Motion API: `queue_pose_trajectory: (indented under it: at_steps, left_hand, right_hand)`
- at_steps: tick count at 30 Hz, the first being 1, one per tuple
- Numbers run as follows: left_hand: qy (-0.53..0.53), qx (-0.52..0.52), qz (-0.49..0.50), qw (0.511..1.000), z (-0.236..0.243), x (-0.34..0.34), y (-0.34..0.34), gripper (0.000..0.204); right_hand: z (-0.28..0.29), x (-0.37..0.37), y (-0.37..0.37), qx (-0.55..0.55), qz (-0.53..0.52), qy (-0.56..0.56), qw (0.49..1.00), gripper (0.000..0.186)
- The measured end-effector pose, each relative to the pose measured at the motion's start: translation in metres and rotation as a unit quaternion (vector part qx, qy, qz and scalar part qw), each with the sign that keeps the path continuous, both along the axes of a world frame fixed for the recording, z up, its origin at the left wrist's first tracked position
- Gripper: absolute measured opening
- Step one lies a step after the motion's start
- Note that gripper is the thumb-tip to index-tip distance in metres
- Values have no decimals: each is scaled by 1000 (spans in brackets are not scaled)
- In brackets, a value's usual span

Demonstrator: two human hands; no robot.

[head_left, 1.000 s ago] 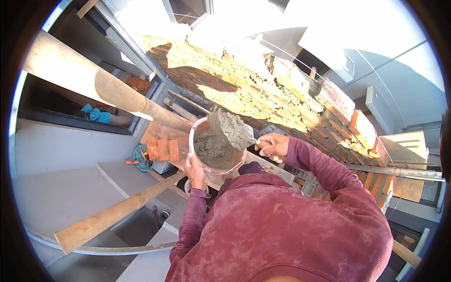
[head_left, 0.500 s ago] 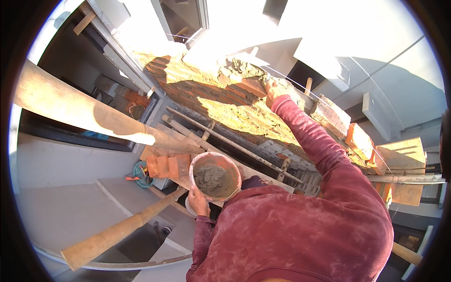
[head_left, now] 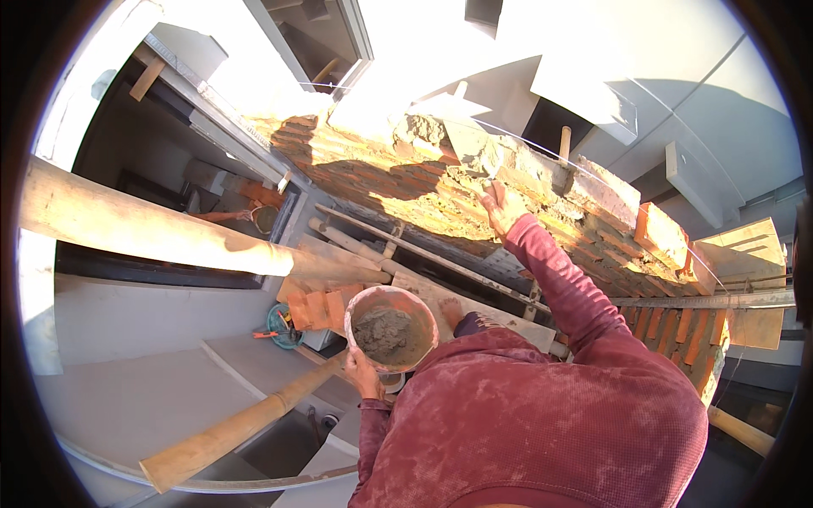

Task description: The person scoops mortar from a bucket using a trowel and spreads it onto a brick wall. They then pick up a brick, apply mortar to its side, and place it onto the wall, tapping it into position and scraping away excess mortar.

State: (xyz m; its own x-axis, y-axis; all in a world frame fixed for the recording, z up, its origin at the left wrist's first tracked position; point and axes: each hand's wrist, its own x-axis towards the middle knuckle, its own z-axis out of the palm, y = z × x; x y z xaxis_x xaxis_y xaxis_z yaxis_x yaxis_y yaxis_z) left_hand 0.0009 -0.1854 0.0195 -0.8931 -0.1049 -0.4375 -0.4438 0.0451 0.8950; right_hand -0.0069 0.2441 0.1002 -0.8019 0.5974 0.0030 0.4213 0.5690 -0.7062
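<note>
My left hand [head_left: 364, 373] grips the rim of a round, mortar-smeared bucket [head_left: 428, 317] in front of my body. Wet grey mortar [head_left: 383, 332] lies inside it. At the end of my outstretched arm, my right hand [head_left: 503, 208] is closed against the near face of a brick wall [head_left: 381, 182]; whatever its fingers hold, if anything, I cannot make out. Just above this hand, mortar-covered bricks [head_left: 518, 162] form the wall's top course. Farther right along that course sit a pale brick [head_left: 603, 195] and an orange brick [head_left: 660, 237].
A string [head_left: 525, 142] runs along the wall top. Thick bamboo poles [head_left: 161, 222] cross at left, near stacked bricks [head_left: 318, 309] and a teal basket [head_left: 284, 326]. Planks [head_left: 483, 315] lie beside a gap below the wall. Through the left opening, another person's arm [head_left: 222, 217] reaches a small bucket [head_left: 264, 220].
My right hand has come down from the top course to the wall's near face. The left hand keeps the bucket. In the left opening, another person's arm has come into view.
</note>
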Motion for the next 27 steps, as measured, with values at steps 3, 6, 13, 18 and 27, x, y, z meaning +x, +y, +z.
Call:
queue_pose_trajectory:
  at_steps: [3,6,13,18,27]
  left_hand:
    - [20,-22,-26,999,-17,-10,-11,38]
    - [4,-28,-43,999,-7,-11,-8,38]
    - [12,0,-44,999,-10,-13,-14,37]
    - [2,4,-89,996,-8,-18,-6,37]
    - [44,-27,-131,990,3,-27,6,38]
  right_hand:
    - [5,-16,-27,-271,-33,34,961,26]
    - [7,-7,-34,-327,-61,-33,943,38]
    - [11,38,-56,-283,-97,-55,953,39]
    - [-38,-21,-40,-47,6,-4,999,34]
    - [-51,62,-14,-121,-68,-50,989,35]
